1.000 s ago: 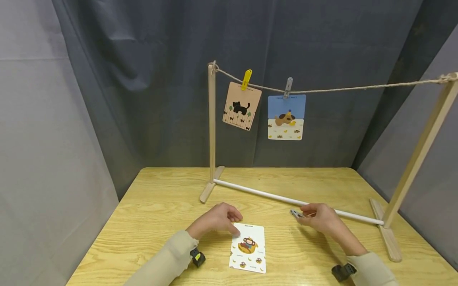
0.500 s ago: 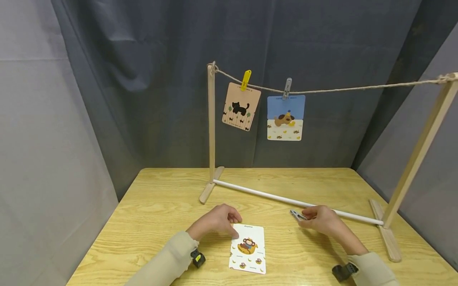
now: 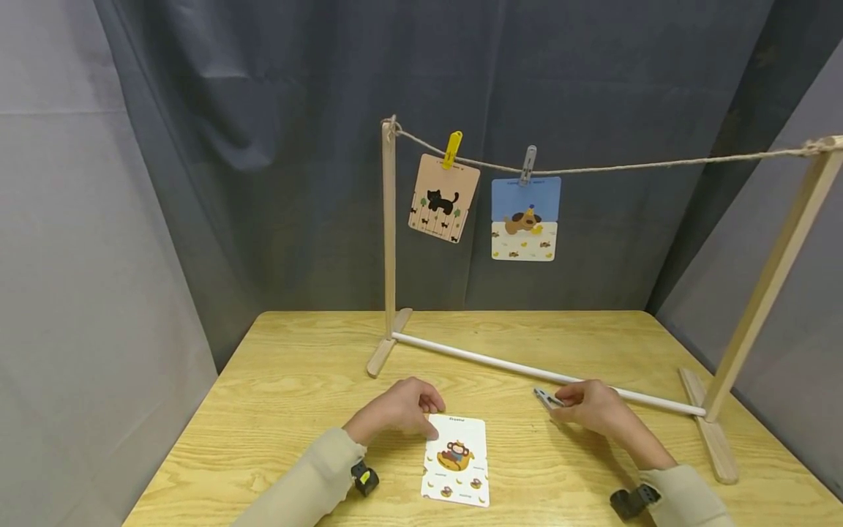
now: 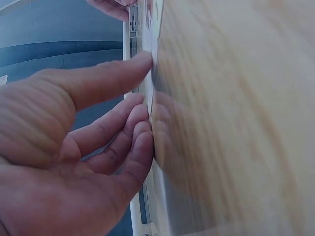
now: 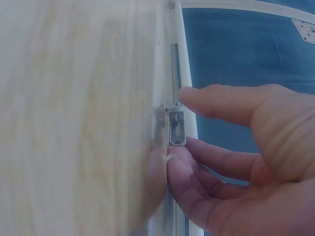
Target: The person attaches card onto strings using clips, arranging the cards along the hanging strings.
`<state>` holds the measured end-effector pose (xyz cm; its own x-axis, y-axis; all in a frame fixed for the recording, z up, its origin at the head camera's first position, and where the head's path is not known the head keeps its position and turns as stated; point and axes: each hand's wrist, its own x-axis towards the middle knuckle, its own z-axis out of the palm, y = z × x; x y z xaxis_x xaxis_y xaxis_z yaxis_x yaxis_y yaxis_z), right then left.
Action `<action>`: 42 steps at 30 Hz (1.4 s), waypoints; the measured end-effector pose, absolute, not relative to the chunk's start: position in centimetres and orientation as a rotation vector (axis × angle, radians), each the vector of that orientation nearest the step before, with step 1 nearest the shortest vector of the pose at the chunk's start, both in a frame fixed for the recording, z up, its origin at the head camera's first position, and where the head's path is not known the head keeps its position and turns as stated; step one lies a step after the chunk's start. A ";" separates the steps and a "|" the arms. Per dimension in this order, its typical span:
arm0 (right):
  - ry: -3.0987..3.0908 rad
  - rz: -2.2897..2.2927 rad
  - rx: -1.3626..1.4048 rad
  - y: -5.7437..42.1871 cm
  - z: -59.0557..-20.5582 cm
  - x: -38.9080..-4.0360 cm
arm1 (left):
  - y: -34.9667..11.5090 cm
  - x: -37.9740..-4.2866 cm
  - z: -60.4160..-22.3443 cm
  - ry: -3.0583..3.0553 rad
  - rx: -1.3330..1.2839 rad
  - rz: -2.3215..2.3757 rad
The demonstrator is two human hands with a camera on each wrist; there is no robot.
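Observation:
A white card (image 3: 456, 468) with a monkey-and-banana picture lies on the table in front of me. My left hand (image 3: 403, 410) is at its upper left corner. In the left wrist view the thumb tip (image 4: 142, 61) touches the card's edge, and the other fingers rest loosely bent on the tabletop. To the right, my right hand (image 3: 589, 404) holds a grey clothespin (image 3: 546, 398) low at the table between thumb and fingers. The clothespin (image 5: 177, 127) shows end-on in the right wrist view, thumb above, fingertips below.
Behind the hands stands a wooden frame with a left post (image 3: 389, 234), a right post (image 3: 773, 278) and a white bottom bar (image 3: 487, 360). On its string (image 3: 632, 167) hang a cat card (image 3: 443, 212) by a yellow clothespin (image 3: 452, 150) and a dog card (image 3: 524, 234) by another grey clothespin (image 3: 528, 165).
The right hand and its clothespin have shifted very slightly, the clothespin turning a little so more of it shows. The left hand and the monkey card stay almost where they were.

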<state>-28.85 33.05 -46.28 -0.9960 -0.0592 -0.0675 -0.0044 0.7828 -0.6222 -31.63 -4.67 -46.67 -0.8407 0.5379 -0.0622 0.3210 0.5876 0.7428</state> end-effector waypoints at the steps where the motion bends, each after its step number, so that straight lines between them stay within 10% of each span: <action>1: 2.887 -1.008 -0.051 33.1 -46.3 -28.9 | -4.7 -31.6 -46.7 2.537 0.705 1.107; 42: 2.885 -1.060 -0.005 33.1 -47.0 -29.2 | -4.5 -31.5 -46.5 2.556 0.734 1.082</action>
<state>-29.18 33.05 -47.00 -0.9977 -0.0266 -0.0622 0.0200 0.7625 -0.6467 -31.48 -4.52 -46.50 -0.8354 0.5475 -0.0486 0.3461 0.5927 0.7273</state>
